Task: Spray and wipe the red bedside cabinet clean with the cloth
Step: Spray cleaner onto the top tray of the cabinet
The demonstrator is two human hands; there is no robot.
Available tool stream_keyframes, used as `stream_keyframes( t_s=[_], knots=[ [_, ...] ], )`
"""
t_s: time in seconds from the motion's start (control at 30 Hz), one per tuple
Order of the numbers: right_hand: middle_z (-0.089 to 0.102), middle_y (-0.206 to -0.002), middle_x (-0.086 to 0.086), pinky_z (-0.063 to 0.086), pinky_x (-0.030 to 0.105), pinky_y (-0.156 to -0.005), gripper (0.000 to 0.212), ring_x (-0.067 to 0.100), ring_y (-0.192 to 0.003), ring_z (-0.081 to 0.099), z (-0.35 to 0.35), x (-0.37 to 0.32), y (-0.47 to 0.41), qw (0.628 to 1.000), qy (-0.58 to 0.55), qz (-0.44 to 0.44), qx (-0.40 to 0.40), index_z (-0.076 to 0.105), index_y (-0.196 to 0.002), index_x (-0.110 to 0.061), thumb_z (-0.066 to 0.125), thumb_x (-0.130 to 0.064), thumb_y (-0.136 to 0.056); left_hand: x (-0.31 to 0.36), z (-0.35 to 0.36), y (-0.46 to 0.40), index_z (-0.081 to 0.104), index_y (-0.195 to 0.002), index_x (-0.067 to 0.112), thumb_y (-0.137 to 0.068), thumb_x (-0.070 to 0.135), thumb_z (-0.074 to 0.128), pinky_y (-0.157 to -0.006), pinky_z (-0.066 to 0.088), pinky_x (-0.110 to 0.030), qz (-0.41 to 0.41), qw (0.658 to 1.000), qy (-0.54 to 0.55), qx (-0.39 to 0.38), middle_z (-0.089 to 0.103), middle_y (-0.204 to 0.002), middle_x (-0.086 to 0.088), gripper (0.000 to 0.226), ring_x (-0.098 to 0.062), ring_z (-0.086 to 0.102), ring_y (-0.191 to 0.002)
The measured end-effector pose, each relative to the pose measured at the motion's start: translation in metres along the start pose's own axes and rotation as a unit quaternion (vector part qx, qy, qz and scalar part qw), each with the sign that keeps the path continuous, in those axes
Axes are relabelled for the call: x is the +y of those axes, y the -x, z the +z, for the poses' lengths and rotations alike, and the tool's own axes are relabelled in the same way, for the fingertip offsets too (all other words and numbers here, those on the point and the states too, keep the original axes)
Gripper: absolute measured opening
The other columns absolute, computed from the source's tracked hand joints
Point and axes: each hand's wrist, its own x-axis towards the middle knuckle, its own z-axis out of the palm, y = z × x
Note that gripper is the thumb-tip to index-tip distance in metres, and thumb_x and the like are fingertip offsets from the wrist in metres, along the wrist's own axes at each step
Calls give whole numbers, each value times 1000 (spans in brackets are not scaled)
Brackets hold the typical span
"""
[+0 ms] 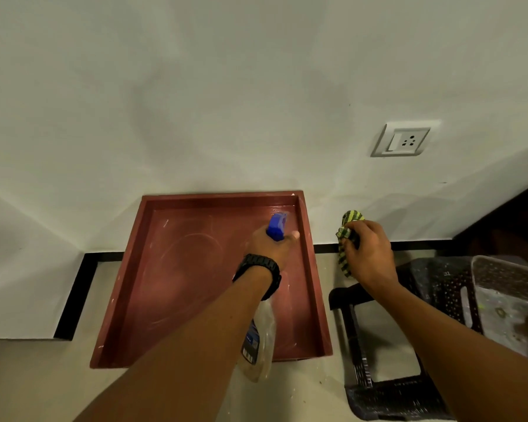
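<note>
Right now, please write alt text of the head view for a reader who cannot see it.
The left hand holds a spray bottle over the red cabinet top, while the right hand grips a green striped cloth beside it. A white wall with a socket stands behind.

Dim, greenish indoor light, soft shadows on the wall (195, 102), wide-angle bending at edges, perhaps slight blur throughout.

White wall (195, 86), socket (401, 141), black skirting (73, 293)
</note>
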Motion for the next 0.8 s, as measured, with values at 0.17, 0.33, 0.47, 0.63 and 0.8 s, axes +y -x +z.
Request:
stream_keyframes(
  t_s=[0.17, 0.33, 0.47, 0.63, 0.8],
  knots=[
    [50, -129, 14, 44, 34, -91, 29, 29, -109, 54, 13, -10, -7, 1000, -10, -12, -15, 59, -120, -9, 58, -10, -92, -7, -39, -16, 52, -69, 21, -79, 41, 69, -50, 37, -25, -17, 996, 34, 79, 51, -62, 1, 29, -18, 48, -55],
    [50, -128, 15, 42, 29, -87, 28, 29, -108, 54, 38, -38, -4, 998, -22, -36, -41, 61, -118, -8, 58, -6, -90, -33, -99, -25, 48, -70, 19, -82, 44, 67, -52, 37, -28, -47, 986, 27, 160, 47, -60, -1, 33, -21, 46, -54],
    [51, -127, 15, 42, 30, -91, 28, 30, -108, 54, 61, -67, 3, 996, -31, -60, -59, 62, -117, -8, 58, -6, -90, -58, -153, -25, 55, -82, 18, -81, 46, 66, -54, 36, -27, -68, 971, 0, 227, 54, -66, -1, 30, -17, 51, -58],
    [52, -127, 11, 45, 30, -92, 28, 26, -109, 53, 81, -99, 15, 994, -33, -83, -68, 61, -118, -11, 57, -8, -91, -85, -205, -17, 49, -68, 20, -80, 47, 67, -68, 43, -35, -103, 950, 9, 294, 53, -64, -4, 35, -28, 55, -68],
    [52, -125, 10, 39, 25, -84, 27, 22, -104, 52, 94, -122, 36, 992, -38, -91, -72, 63, -116, -10, 58, -6, -90, -119, -231, 6, 54, -71, 19, -79, 44, 67, -59, 39, -29, -105, 952, 7, 288, 55, -64, -3, 30, -23, 54, -61]
  ],
)
